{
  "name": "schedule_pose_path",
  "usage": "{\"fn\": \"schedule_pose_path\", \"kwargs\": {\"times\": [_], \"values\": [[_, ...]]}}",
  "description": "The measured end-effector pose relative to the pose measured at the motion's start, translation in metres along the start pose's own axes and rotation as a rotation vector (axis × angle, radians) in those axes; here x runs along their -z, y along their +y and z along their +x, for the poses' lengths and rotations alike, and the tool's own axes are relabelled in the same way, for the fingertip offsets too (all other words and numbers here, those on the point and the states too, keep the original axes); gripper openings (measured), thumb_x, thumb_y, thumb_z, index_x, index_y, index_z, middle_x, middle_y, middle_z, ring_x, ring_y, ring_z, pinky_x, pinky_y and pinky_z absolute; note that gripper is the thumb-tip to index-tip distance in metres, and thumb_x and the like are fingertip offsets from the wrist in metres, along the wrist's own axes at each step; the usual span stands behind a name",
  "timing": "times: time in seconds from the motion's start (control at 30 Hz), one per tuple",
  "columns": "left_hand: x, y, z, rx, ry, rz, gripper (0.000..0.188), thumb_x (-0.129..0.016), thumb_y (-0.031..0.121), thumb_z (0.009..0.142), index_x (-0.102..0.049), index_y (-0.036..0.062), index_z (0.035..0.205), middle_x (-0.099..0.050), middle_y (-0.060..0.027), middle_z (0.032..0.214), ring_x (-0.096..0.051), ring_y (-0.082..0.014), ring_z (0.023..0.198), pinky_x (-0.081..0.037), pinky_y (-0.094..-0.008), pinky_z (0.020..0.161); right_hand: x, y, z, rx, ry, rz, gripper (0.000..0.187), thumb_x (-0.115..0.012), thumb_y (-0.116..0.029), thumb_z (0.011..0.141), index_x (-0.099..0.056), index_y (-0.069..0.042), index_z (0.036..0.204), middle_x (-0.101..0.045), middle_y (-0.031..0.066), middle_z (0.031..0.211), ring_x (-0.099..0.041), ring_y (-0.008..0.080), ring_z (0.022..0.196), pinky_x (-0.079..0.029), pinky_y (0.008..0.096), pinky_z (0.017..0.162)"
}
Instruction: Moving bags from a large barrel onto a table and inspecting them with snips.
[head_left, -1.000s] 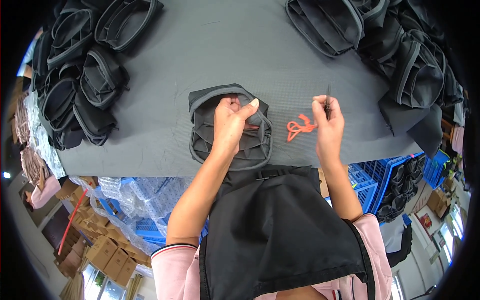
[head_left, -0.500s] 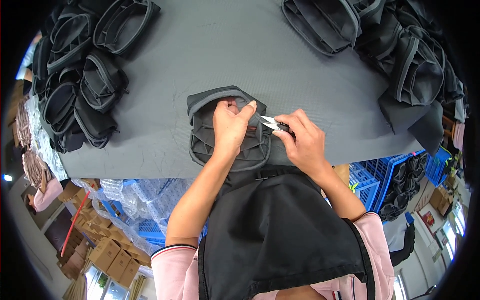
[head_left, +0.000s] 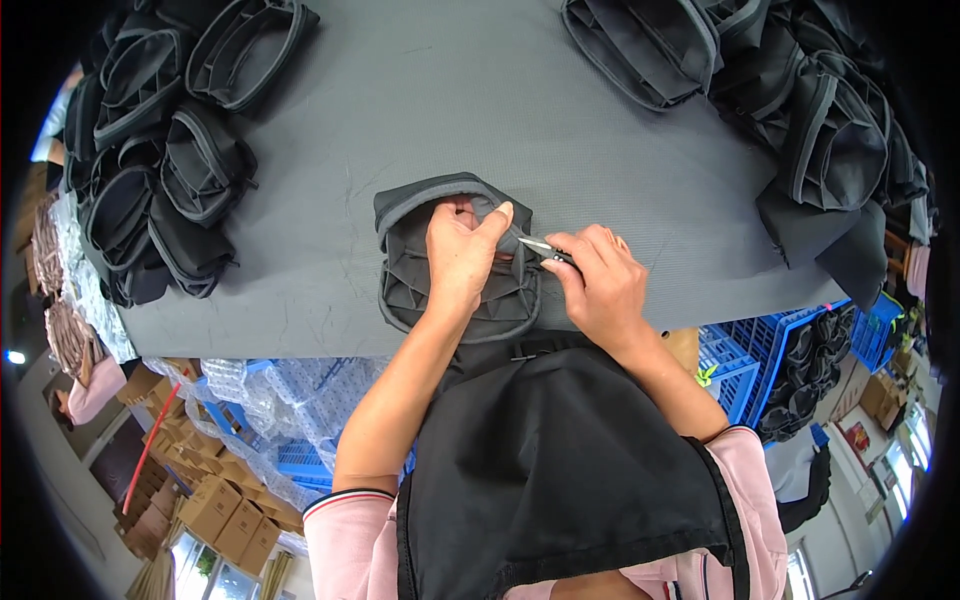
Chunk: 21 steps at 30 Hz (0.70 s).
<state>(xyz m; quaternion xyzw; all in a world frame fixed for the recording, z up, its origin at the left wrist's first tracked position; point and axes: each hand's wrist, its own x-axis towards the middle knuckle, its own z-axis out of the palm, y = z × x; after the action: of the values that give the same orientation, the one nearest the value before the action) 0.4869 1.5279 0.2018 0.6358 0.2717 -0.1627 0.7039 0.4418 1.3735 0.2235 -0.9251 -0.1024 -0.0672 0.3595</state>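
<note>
A black fabric pouch [head_left: 400,290] with a grey-edged opening lies at the near edge of the table, its mouth facing up. My left hand [head_left: 462,250] reaches into the opening and pinches the pouch's rim between thumb and fingers; some fingertips are hidden inside. Closed around a pair of small thread snips [head_left: 545,249] is my right hand [head_left: 607,280], just right of the pouch. The snips' pale blades look nearly together, and their tips meet the rim beside my left thumb.
Piles of similar black pouches [head_left: 205,165] sit at the far left and right of the grey table [head_left: 440,110]. Below its near edge are bubble wrap [head_left: 300,400], blue crates [head_left: 728,365] and cardboard boxes [head_left: 235,520]. A person in pink [head_left: 95,390] is at the left.
The snips' blades have come closer together, and my right hand has turned slightly. My left hand and the pouch stay in place.
</note>
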Motion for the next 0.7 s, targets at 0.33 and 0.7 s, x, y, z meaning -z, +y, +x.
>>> {"fn": "schedule_pose_path", "kwargs": {"times": [0.33,0.7], "values": [[0.015,0.024,-0.001,0.040,-0.126,0.742,0.048,-0.068,0.043,0.077,-0.058,-0.0041,0.080,-0.059,-0.0123,0.076,-0.057,-0.0176,0.071,-0.046,-0.0326,0.065,-0.026,0.010,-0.013,-0.734,-0.053,0.967,0.021,-0.068,-0.001,0.076,-0.056,0.000,0.094,-0.053,0.0023,0.091,-0.049,0.0052,0.074,-0.044,0.0195,0.066],[0.010,0.027,-0.022,-0.497,-0.238,1.406,0.036,-0.066,0.029,0.072,-0.059,-0.0061,0.080,-0.056,-0.0170,0.085,-0.054,-0.0311,0.087,-0.046,-0.0406,0.075,-0.039,0.007,0.005,-0.732,-0.106,0.751,0.018,-0.068,-0.007,0.076,-0.060,0.003,0.090,-0.060,0.0041,0.082,-0.057,0.0089,0.072,-0.046,0.0236,0.063]]}}
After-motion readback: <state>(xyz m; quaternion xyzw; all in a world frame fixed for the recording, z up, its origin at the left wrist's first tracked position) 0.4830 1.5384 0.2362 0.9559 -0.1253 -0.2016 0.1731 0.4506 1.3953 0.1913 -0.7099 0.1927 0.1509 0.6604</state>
